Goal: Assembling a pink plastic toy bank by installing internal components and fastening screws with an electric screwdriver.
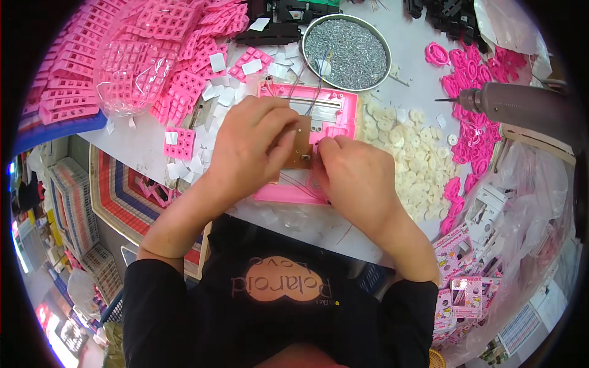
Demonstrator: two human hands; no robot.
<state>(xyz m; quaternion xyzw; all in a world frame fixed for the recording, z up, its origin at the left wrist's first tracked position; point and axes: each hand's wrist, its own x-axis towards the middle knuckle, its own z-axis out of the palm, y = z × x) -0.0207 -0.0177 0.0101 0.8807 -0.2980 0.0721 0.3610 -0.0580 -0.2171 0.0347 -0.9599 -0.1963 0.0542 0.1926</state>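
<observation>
A worker's left hand [251, 144] pinches the left side of a brown circuit board [302, 141] above an open pink plastic casing [348, 116] on a crowded white tabletop [362, 242]. The right hand [359, 175] is bunched at the board's right edge, its fingertips drawn together; from where I stand, I cannot tell whether they grip anything. Thin wires [318, 89] rise out of the casing just beyond the board.

Lettering stands out on the worker's black shirt [282, 337], where a large dark word crosses a peach-coloured patch, with smaller characters above and below it. At the lower right, pink-and-white printed cards [453, 248] carry cartoon figures and lines of type too small to make out, near a sheet with rows of blue print [518, 334].

Around the casing, a round metal tray [389, 61] brims with small silvery screws [346, 55], white plastic discs [417, 159] lie heaped to the right, and a grey power screwdriver [521, 104] points its bit leftward over magenta plastic parts [472, 132]. Pink keypad pieces [178, 98], some in clear plastic, pile up at the upper left, beside scattered blank white paper squares [218, 62].
</observation>
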